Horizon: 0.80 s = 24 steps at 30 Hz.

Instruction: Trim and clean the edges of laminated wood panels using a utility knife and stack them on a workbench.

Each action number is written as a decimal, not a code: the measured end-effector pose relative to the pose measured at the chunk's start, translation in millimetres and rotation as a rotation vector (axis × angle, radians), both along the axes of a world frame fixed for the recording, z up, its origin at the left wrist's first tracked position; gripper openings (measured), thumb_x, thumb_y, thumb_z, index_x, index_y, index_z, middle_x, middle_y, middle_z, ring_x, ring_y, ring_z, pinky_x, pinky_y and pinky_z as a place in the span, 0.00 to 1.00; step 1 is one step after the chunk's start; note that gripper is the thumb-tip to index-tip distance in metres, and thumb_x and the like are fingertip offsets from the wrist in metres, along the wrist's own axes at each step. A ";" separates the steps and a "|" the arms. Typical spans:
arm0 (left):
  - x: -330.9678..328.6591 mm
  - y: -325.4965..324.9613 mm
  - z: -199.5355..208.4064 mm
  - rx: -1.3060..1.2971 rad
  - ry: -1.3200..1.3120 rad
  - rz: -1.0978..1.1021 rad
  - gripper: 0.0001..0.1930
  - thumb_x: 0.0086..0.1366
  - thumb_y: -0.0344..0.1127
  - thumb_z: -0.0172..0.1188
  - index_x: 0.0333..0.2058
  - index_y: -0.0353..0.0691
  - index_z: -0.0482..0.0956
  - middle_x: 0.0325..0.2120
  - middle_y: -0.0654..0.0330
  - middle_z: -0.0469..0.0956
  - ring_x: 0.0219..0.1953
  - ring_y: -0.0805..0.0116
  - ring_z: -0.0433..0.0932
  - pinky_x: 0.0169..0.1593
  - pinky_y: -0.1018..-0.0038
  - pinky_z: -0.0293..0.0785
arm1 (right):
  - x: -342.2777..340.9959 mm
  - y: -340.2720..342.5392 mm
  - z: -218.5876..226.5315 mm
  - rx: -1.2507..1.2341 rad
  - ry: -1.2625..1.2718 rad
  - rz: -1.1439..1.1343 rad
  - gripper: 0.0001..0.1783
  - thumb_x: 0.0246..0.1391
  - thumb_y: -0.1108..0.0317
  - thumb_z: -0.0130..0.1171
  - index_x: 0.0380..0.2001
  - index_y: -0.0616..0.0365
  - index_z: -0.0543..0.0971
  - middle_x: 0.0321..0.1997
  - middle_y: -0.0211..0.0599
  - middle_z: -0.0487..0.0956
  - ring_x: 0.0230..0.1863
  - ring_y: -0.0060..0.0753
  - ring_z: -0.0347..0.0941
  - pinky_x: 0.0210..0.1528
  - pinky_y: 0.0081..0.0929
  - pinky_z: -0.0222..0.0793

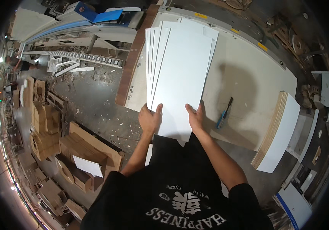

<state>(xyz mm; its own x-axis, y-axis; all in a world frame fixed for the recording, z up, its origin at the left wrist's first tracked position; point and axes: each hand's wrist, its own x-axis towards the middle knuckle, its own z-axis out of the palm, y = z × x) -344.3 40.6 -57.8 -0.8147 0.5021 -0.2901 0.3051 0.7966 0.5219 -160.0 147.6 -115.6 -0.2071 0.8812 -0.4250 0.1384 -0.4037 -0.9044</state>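
A long white board lies over a fanned pile of similar white boards on a pale tabletop. My left hand grips its left edge, with the thumb on top and the fingers curled beneath. Opposite it, my right hand holds the right edge the same way. The near end of the board reaches back to my black shirt. Whether my fingers also clasp a board underneath is hidden. To the right of my right hand rests a blue-handled utility knife.
A stack of white-faced boards stands at the tabletop's right end. A metal rail borders the far side, and a brown strip runs along the left. Cardboard boxes sit on the left floor, below a long machine.
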 end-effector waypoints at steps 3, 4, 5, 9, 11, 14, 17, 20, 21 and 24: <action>54.3 -4.5 -7.6 0.025 0.032 0.005 0.43 0.65 0.65 0.70 0.58 0.25 0.79 0.49 0.36 0.84 0.54 0.36 0.82 0.62 0.50 0.74 | 47.4 2.5 -11.9 -0.059 0.040 0.058 0.38 0.68 0.54 0.70 0.70 0.67 0.67 0.63 0.51 0.82 0.64 0.44 0.79 0.66 0.41 0.74; 66.4 -10.7 -13.1 0.038 0.000 0.056 0.43 0.66 0.66 0.69 0.58 0.25 0.79 0.48 0.37 0.84 0.52 0.37 0.83 0.59 0.50 0.76 | 58.2 0.1 -4.6 -0.067 0.044 0.044 0.38 0.68 0.54 0.70 0.70 0.67 0.67 0.63 0.51 0.82 0.64 0.44 0.79 0.66 0.41 0.74; 77.8 -17.4 -18.2 0.050 -0.032 0.106 0.43 0.66 0.67 0.69 0.58 0.25 0.79 0.47 0.37 0.85 0.50 0.38 0.84 0.57 0.51 0.77 | 64.6 -2.6 1.9 0.022 -0.080 0.092 0.40 0.68 0.54 0.70 0.71 0.68 0.65 0.61 0.54 0.83 0.62 0.47 0.81 0.65 0.42 0.75; 113.1 -31.0 -21.8 0.071 -0.108 0.084 0.48 0.67 0.74 0.64 0.56 0.24 0.79 0.43 0.40 0.84 0.43 0.47 0.84 0.52 0.55 0.78 | 114.3 7.5 2.2 0.129 -0.236 0.196 0.38 0.75 0.46 0.59 0.70 0.68 0.69 0.62 0.62 0.82 0.65 0.63 0.77 0.68 0.49 0.72; 122.8 -33.2 -26.7 0.065 -0.104 0.065 0.48 0.66 0.75 0.64 0.55 0.24 0.79 0.42 0.40 0.84 0.42 0.48 0.83 0.51 0.55 0.78 | 150.1 17.7 -17.2 0.324 -0.332 0.198 0.34 0.75 0.47 0.57 0.70 0.64 0.73 0.65 0.61 0.80 0.68 0.64 0.74 0.71 0.52 0.68; 119.0 -40.2 -34.4 0.068 -0.087 0.051 0.50 0.67 0.74 0.64 0.56 0.21 0.78 0.44 0.40 0.85 0.45 0.50 0.83 0.54 0.57 0.78 | 204.4 43.4 -20.5 0.711 -0.522 0.263 0.27 0.67 0.59 0.66 0.66 0.56 0.78 0.66 0.47 0.81 0.66 0.59 0.72 0.71 0.50 0.66; 110.6 -43.0 -39.2 -0.002 -0.196 0.066 0.49 0.66 0.73 0.67 0.58 0.21 0.76 0.45 0.42 0.85 0.47 0.56 0.83 0.54 0.62 0.78 | 249.9 83.0 -18.9 0.770 -0.621 0.318 0.26 0.62 0.62 0.69 0.62 0.56 0.80 0.63 0.44 0.79 0.65 0.57 0.71 0.70 0.52 0.67; 100.5 -44.4 -47.9 0.047 -0.218 -0.003 0.50 0.65 0.73 0.68 0.57 0.21 0.77 0.45 0.44 0.85 0.46 0.56 0.83 0.53 0.61 0.78 | 263.7 115.8 -14.3 0.697 -0.756 0.258 0.26 0.61 0.59 0.70 0.60 0.56 0.80 0.61 0.48 0.80 0.65 0.58 0.73 0.69 0.53 0.69; 97.3 -42.6 -50.3 0.008 -0.297 0.036 0.51 0.64 0.71 0.70 0.59 0.20 0.75 0.52 0.36 0.83 0.57 0.51 0.82 0.63 0.61 0.76 | 258.1 117.5 -14.4 0.463 -0.561 0.249 0.29 0.63 0.55 0.70 0.61 0.59 0.79 0.63 0.51 0.80 0.66 0.60 0.74 0.69 0.53 0.70; 72.8 -66.6 -79.5 0.127 -0.598 0.133 0.53 0.65 0.71 0.70 0.64 0.19 0.70 0.57 0.36 0.81 0.60 0.50 0.81 0.66 0.61 0.74 | 208.5 92.3 -14.7 0.244 -0.258 0.351 0.37 0.65 0.47 0.69 0.65 0.64 0.76 0.67 0.57 0.78 0.68 0.63 0.74 0.69 0.53 0.71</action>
